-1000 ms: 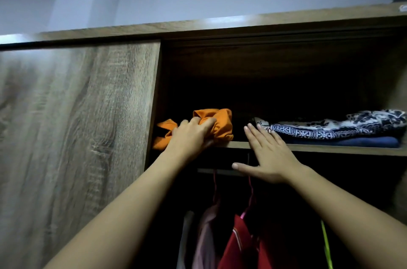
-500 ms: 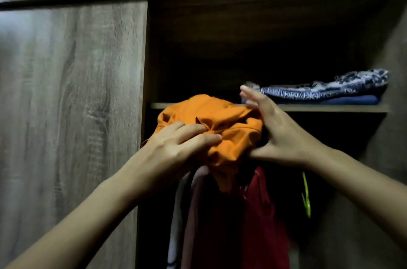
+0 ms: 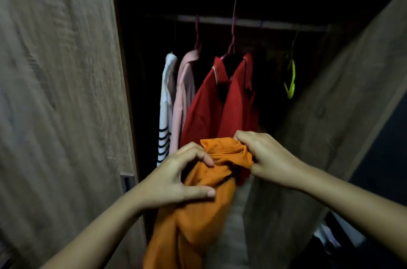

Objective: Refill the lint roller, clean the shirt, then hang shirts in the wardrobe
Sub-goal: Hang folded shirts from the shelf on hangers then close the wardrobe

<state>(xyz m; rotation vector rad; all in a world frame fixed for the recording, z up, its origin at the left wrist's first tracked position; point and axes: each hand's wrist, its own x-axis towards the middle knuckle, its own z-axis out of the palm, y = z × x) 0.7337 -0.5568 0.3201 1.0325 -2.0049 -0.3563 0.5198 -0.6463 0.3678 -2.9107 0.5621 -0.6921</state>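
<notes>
Far left: wood-grain wardrobe door panel (image 3: 57, 92), blurred, with a small recessed handle at its inner edge. Wardrobe is open; interior dark.

Left hand (image 3: 176, 178) is half-curled in front of the opening. Thumb and forefinger pinch a fold of the crumpled orange fabric shirt (image 3: 198, 202); the other fingers are loosely bent, not clamped. The bulk of the shirt hangs below and just right of this hand, sagging down out of view at the bottom edge.

Behind the hands, on the dark horizontal hanging rail (image 3: 253, 23), left to right: a white garment with dark stripes low down (image 3: 165, 101), a pale pink shirt (image 3: 182, 94), two red collared shirts (image 3: 220, 103) side by side on pink hangers, then a gap, then an empty lime-green plastic hanger (image 3: 291, 79) well apart from the reds.

Right hand (image 3: 264, 156) is closed in a fist on the bunched top edge of the orange shirt, knuckles up. The cloth is stretched in a short bridge between the two hands, touching both.

Judgement on handling: light, soft, fully limp; no stiffness to hold a shape, so it drapes wherever it is unsupported. Not slippery to bare fingers, not fragile. It is balled up, so collar and shoulders cannot be picked out. Best hold would likely be the shoulder seams or collar, once shaken out, to open the neck for a hanger. The green hanger looks like the free one, up and right of the right hand.

Far right: second wood-grain panel (image 3: 330, 114), angled.
</notes>
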